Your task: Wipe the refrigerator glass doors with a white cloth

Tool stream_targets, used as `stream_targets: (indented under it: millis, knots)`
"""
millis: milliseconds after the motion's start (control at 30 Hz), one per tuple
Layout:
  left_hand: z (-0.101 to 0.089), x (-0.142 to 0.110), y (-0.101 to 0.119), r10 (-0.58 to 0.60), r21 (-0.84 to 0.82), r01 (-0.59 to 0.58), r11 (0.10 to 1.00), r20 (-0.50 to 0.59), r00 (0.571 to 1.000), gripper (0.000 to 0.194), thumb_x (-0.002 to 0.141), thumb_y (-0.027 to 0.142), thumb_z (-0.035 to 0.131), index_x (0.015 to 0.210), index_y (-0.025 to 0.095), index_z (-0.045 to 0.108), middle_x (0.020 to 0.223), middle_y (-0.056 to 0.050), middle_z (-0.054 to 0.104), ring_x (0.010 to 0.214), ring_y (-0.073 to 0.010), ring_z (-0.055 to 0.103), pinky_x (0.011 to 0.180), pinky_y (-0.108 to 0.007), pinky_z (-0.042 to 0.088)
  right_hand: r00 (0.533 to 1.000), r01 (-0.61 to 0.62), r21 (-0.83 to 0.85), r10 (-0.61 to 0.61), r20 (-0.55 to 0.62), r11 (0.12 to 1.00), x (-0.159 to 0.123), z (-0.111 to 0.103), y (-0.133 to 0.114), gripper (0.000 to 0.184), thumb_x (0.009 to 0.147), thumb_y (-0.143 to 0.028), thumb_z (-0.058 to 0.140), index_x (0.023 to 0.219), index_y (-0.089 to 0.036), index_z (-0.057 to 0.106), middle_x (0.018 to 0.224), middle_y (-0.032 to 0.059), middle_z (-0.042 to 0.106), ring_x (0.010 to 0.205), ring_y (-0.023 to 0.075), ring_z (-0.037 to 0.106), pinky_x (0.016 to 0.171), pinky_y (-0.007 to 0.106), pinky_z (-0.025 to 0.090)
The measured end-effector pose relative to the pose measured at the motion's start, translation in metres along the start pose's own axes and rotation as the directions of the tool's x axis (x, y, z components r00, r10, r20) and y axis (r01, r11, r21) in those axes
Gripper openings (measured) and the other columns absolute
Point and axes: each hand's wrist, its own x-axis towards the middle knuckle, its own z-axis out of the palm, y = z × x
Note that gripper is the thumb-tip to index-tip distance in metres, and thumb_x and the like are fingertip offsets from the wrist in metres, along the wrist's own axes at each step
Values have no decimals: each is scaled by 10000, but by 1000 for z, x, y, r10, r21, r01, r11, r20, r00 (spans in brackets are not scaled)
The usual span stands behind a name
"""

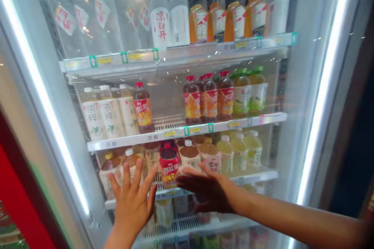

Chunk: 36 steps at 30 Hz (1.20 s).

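My left hand (133,188) is raised with its fingers spread, in front of the third shelf's bottles at the lower left. Across from it, my right hand (206,188) reaches in from the right, dark in shadow, fingers stretched out towards the left. Neither hand holds anything. Between them stands a red-labelled bottle of iced tea (169,167). A white-capped tea bottle (189,151) shows just above my right fingers, and a yellow-capped bottle (109,169) lies behind my left fingers. Whether either hand touches the glass cannot be made out.
Light specks suggest a glass pane before the drinks fridge. Its top shelf edge (198,49) bears clear water bottles (160,19) and amber bottles (235,17). The middle shelf edge (175,132) has tea bottles. Lit strips (43,101) run down both sides.
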Motion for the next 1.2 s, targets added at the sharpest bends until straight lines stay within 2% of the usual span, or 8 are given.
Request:
stream_targets:
  millis: [100,267,433,600,733,900,1067,1200]
  knots:
    - [-12,-5,-41,0,-6,0,1000,5,1000,783,992,357,576,1650,393,152,1779,17,0,1650,-293,-47,1307,-615,-124,998,-39,44,36,50,998,44,-1,-5,855,912,-746,592,1565,-205,483,1721,0,322,1651,264,-21,1355,535,-8]
    - [-21,-15,-76,66,-66,-66,996,7,998,849,958,234,596,1665,315,134,1780,-74,-26,1644,-359,-16,1302,-665,-72,986,112,-17,-109,123,994,98,-7,-15,832,905,-787,550,1544,-256,525,1744,-58,252,1650,253,-20,1354,455,107]
    - [-21,-26,-97,61,-169,-58,984,11,998,847,949,292,622,1665,295,169,1780,-92,-3,1643,-381,9,1308,-675,-18,984,-57,-151,81,157,987,128,-17,-17,952,825,-784,655,1596,-265,443,1743,29,275,1639,376,-12,1307,644,48]
    - [-22,-31,-108,3,-280,-3,960,0,1000,779,978,347,566,1656,351,183,1782,-31,28,1645,-362,22,1299,-683,-63,966,215,-136,-190,174,967,142,-13,-24,856,881,-826,528,1523,-260,548,1737,-34,292,1648,289,13,1335,488,130]
    - [-27,-27,-119,32,-224,-39,974,-34,999,784,975,321,576,1657,318,190,1777,-58,6,1648,-342,-4,1314,-644,-37,990,-38,-219,66,121,975,163,-15,-21,927,887,-847,493,1607,-268,416,1742,10,277,1644,344,-17,1314,632,19]
    - [-32,-24,-127,61,-152,-71,986,-67,996,860,939,178,608,1664,284,159,1773,-110,20,1644,-377,14,1303,-683,-40,987,44,-161,-18,162,986,171,-11,-31,1001,808,-825,629,1621,-293,387,1754,-16,231,1645,332,-45,1325,593,-35]
    - [-30,-31,-119,38,-195,-48,980,-54,998,886,922,162,630,1668,268,164,1776,-123,19,1639,-397,15,1330,-626,49,916,-390,-225,400,-2,893,148,7,-63,996,877,-873,477,1606,-197,417,1737,103,275,1635,402,-35,1287,688,-53]
    - [-16,-45,-98,46,-256,-48,965,-13,999,867,944,240,619,1670,284,148,1777,-124,24,1640,-392,18,1306,-684,24,901,-427,-158,434,8,890,114,29,-103,919,868,-862,512,1534,-229,521,1709,82,353,1637,387,36,1300,679,-25]
